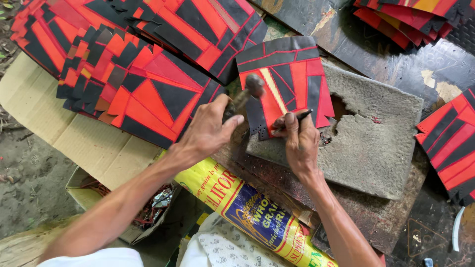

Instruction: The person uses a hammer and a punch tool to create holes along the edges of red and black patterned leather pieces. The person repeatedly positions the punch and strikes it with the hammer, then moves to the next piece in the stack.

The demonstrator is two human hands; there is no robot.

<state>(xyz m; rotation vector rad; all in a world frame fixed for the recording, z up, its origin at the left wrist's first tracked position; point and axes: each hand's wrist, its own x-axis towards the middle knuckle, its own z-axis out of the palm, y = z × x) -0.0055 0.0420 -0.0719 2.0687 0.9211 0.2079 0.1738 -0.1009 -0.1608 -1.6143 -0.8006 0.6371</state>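
My left hand grips a small hammer whose round metal head hangs just above a red and black patchwork piece. That piece lies tilted on a worn grey block. Just right of the hammer, my right hand pinches a thin dark punch tool held against the piece's lower left edge, where several small holes show.
Stacks of red and black patchwork pieces fan out at the upper left, with more at the top right and right edge. Flattened cardboard lies left. A yellow printed sack and a box of scraps sit near my lap.
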